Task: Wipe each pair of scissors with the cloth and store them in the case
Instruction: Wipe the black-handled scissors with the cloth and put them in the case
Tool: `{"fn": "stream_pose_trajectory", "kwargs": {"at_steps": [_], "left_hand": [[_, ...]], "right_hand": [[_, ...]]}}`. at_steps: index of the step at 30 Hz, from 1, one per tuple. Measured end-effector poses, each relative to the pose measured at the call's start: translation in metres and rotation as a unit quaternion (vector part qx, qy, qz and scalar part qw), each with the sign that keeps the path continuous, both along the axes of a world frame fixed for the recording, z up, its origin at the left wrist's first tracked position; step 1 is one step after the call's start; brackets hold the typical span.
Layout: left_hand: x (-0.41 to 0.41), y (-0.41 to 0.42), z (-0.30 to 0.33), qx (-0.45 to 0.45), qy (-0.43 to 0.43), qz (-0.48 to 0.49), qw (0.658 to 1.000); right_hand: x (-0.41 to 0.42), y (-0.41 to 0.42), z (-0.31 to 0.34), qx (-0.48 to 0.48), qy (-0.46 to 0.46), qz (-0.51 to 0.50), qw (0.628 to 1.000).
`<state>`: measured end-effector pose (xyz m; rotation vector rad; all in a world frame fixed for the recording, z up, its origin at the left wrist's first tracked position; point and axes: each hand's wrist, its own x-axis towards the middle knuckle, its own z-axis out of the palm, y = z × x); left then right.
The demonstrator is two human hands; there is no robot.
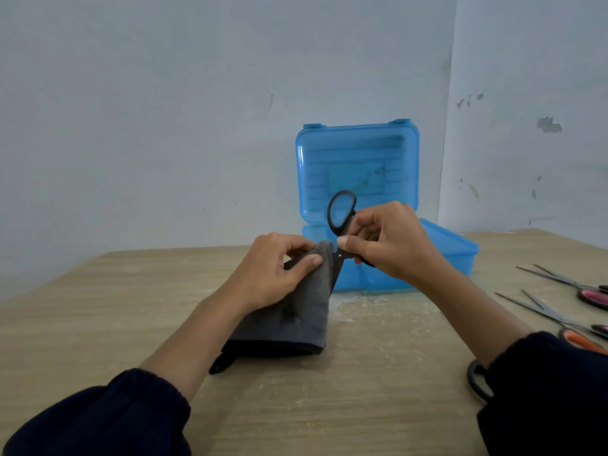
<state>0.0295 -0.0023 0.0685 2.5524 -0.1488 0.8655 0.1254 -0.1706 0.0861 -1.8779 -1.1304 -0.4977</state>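
pinching grey cloth (296,311) around blades with left hand (273,274) grip | clamping black scissors (342,218) handles in right hand (391,241) grip, above bench (362,390) | standing open behind: blue case (358,169) | lying right: pink-handled scissors (592,296), orange-handled scissors (579,339)

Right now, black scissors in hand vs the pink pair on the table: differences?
The black scissors are held up by the right hand, blades in the grey cloth; the pink pair lies flat at the table's right edge. Handles: black versus pink. The pink pair's blades are bare and spread. Neither is in the case.
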Motion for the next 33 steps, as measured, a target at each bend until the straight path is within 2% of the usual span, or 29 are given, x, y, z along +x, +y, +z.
{"fn": "stream_pose_trajectory", "kwargs": {"at_steps": [5, 8, 10, 13, 16, 19, 22, 24, 26, 29, 33], "left_hand": [[-0.002, 0.012, 0.0, 0.006, 0.009, 0.01, 1.0], [-0.002, 0.015, -0.002, 0.021, 0.014, 0.025, 0.999], [-0.001, 0.013, -0.005, 0.064, 0.005, 0.032, 0.997], [0.004, 0.01, -0.01, 0.157, -0.032, 0.045, 0.986], [0.006, 0.012, -0.015, 0.191, -0.051, 0.059, 0.978], [0.007, 0.018, -0.019, 0.147, -0.068, 0.062, 0.985], [0.005, 0.025, -0.017, 0.054, -0.081, 0.052, 0.994], [0.003, 0.03, -0.014, 0.002, -0.066, 0.045, 0.997], [0.002, 0.034, -0.013, -0.055, -0.041, 0.028, 0.997], [0.001, 0.035, -0.011, -0.131, -0.018, -0.004, 0.991], [0.0, 0.029, -0.009, -0.18, -0.011, -0.023, 0.983]], "right_hand": [[0.009, -0.009, 0.004, 0.0, 0.024, -0.015, 1.0], [0.014, -0.016, 0.007, -0.027, 0.09, -0.036, 0.995], [0.017, -0.019, 0.008, -0.071, 0.175, -0.058, 0.98], [0.02, -0.02, 0.009, -0.046, 0.386, -0.038, 0.921], [0.02, -0.021, 0.01, -0.017, 0.453, -0.005, 0.891], [0.016, -0.019, 0.011, -0.01, 0.454, 0.064, 0.889], [0.017, -0.019, 0.01, 0.013, 0.456, 0.17, 0.874], [0.019, -0.02, 0.007, 0.003, 0.428, 0.219, 0.877], [0.021, -0.019, 0.001, 0.006, 0.398, 0.226, 0.889], [0.024, -0.014, -0.008, 0.079, 0.403, 0.237, 0.881], [0.019, -0.002, -0.013, 0.125, 0.324, 0.175, 0.921]]}}
